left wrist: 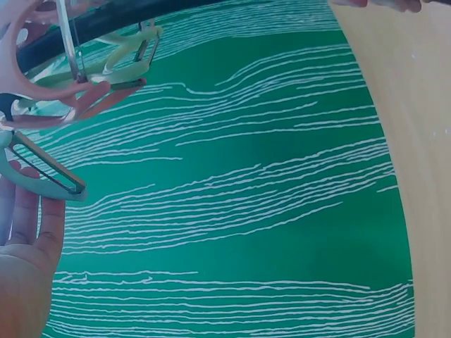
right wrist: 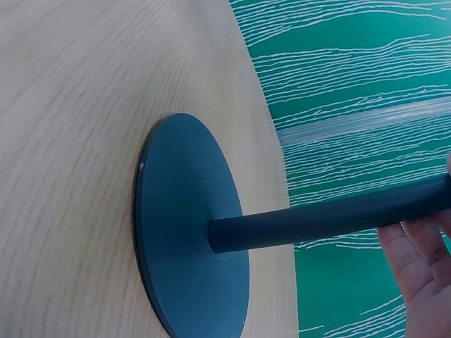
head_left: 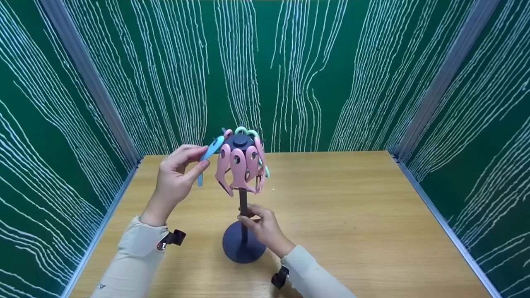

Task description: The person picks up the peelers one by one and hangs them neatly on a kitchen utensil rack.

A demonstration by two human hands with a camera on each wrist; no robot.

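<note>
My left hand [head_left: 176, 176] pinches a light blue peeler [head_left: 214, 147] between thumb and fingers, at the left side of a dark stand's top [head_left: 240, 141]. In the left wrist view, that peeler [left wrist: 44, 184] shows its metal blade beside the fingers [left wrist: 51, 225]. Several pink peelers [head_left: 238, 169] hang around the stand's head by the holes in their handles. Mint green peelers [head_left: 252, 133] hang on its far side, partly hidden. Lower down, my right hand [head_left: 268, 229] holds the stand's pole [right wrist: 331, 217] between thumb and fingers, above the round base [right wrist: 187, 232].
The stand's base rests on a wooden table [head_left: 352, 215]. Green walls [head_left: 281, 82] with wavy white lines enclose the table at the back and both sides, with grey metal posts [head_left: 443, 82] in the corners. Dark straps [head_left: 174, 237] are on both wrists.
</note>
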